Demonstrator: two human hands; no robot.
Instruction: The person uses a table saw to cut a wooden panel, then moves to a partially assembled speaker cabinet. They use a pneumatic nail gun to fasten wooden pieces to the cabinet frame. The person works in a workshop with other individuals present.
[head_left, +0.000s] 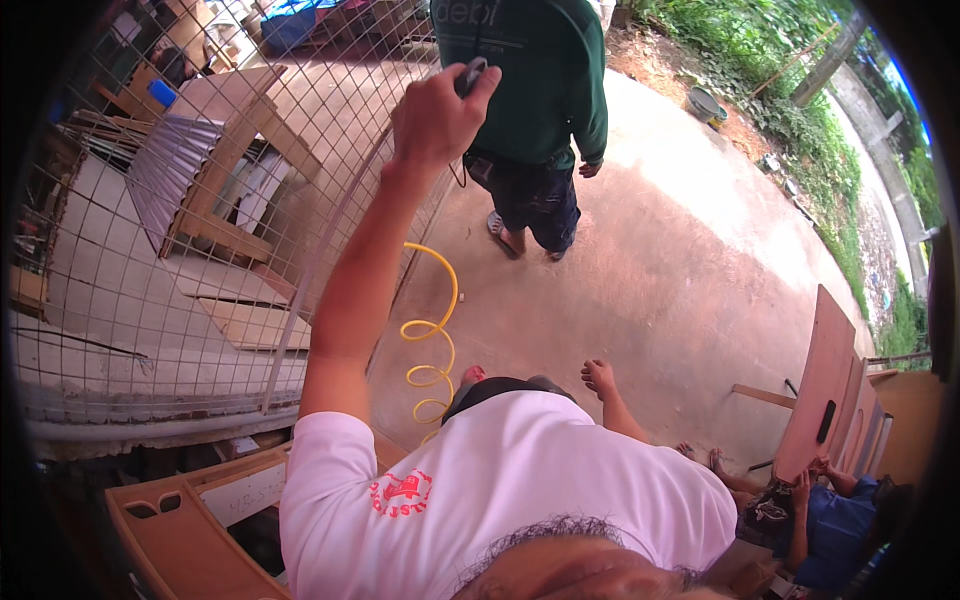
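Observation:
My left arm stretches up and forward beside the wire mesh panel (pixel 345 125). At its end my left hand (pixel 437 115) is closed round a grey hand tool (pixel 474 76) with a thin dark rod; most of it is hidden in my fist. A yellow coiled hose (pixel 452 285) hangs below, its upper end lost behind my forearm. Low by my right side, my right hand (pixel 598 378) shows loosely bent fingers, a little apart, with nothing visible in them. Close beyond my left hand stands a person in a dark green top (pixel 535 85), back turned.
Wooden frames (pixel 215 210) and boards stand behind the mesh. At the lower left is a brown wooden cabinet piece (pixel 195 540). On the right, a person in blue (pixel 835 535) sits by upright wooden panels (pixel 820 390). Concrete floor (pixel 640 270) reaches to greenery and a dark bucket (pixel 705 103).

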